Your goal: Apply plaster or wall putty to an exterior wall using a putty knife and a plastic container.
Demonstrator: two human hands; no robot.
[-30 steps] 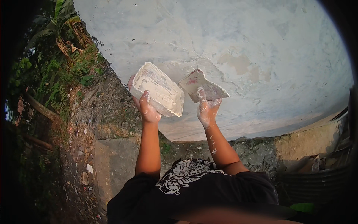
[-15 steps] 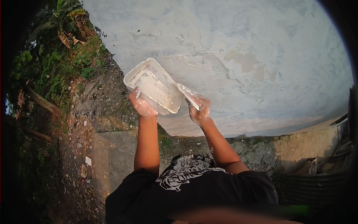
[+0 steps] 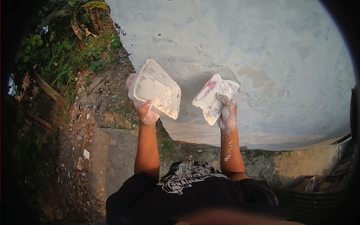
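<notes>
My left hand point(image 3: 147, 112) grips a rectangular plastic tub point(image 3: 157, 88) by its near left side, thumb at the rim. The tub is tilted and its inside is smeared with off-white paste. To the right of it, my right hand point(image 3: 228, 114) is closed on a flat plastering scraper point(image 3: 216, 95), coated in white with a pinkish stain. The scraper is apart from the tub, in front of the wall. Both hands are spotted with white paste. Beyond them spreads a pale grey-blue plastered wall point(image 3: 277, 41) with rough, bare-looking patches.
Left of the wall run stony ground point(image 3: 84, 123) with litter and green plants point(image 3: 62, 71). A concrete slab point(image 3: 114, 157) lies below my left forearm. At the lower right are a low ledge point(image 3: 307, 163) and dark corrugated sheeting point(image 3: 315, 204).
My right hand has drawn the scraper away from the tub's edge to the right and turned its broad face into view. The tub has tipped a little in my left hand.
</notes>
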